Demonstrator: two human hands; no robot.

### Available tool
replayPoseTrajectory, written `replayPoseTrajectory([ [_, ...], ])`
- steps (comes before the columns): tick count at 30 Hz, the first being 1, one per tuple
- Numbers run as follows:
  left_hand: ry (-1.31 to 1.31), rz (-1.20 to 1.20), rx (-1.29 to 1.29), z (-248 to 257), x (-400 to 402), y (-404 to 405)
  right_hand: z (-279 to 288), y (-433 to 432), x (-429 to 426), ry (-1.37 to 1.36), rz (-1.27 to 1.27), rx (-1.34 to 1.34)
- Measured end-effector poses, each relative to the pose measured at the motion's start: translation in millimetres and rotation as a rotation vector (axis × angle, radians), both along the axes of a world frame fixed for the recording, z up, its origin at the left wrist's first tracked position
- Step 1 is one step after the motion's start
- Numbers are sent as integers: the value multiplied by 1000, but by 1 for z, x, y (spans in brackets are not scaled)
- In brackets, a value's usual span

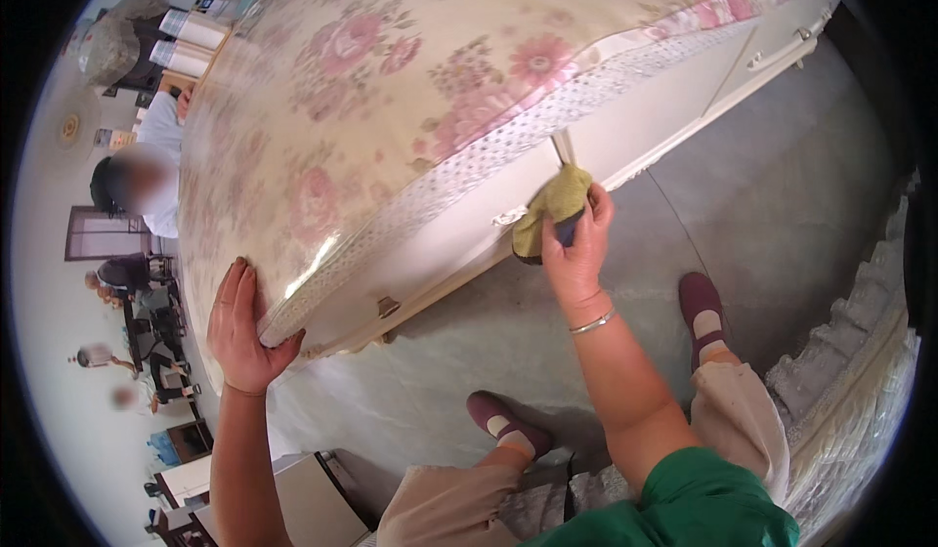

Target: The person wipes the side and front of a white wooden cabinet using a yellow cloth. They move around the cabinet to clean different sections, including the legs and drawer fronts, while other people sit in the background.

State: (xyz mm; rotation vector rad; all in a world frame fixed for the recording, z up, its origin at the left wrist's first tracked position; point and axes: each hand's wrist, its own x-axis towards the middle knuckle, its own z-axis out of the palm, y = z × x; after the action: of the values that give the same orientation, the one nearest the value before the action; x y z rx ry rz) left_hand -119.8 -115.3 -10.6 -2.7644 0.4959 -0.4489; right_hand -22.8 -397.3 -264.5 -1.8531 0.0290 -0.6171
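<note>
My right hand (582,243) grips a yellow-green cloth (560,199) with a dark edge. The cloth lies against the white front of a cabinet (637,122), beside an ornate white drawer handle (509,215). My left hand (245,334) rests on the near corner of the cabinet's top, fingers spread on the floral cover (352,137) and thumb over its edge. A patterned pale trim (469,181) runs along the cover's border. A metal handle (389,307) shows on the front between my hands.
A person (135,181) in white is at the cabinet's far side, near white cylindrical items (192,43). More people (121,272) sit farther back. Behind me stands something under a ruffled grey cover (828,349) and clear plastic. A pale-topped piece of furniture (315,503) is at lower left.
</note>
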Motion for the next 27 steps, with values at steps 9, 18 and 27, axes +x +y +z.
replayPoseTrajectory([
  [9,-3,-2,-16,-9,-1,8,82,-7,17,-307,14,-133],
  [18,8,1,-42,-11,0,3,-93,-8,-3,228,-27,-146],
  [27,6,4,-74,-8,-4,8,-15,-4,-20,23,-40,-42],
])
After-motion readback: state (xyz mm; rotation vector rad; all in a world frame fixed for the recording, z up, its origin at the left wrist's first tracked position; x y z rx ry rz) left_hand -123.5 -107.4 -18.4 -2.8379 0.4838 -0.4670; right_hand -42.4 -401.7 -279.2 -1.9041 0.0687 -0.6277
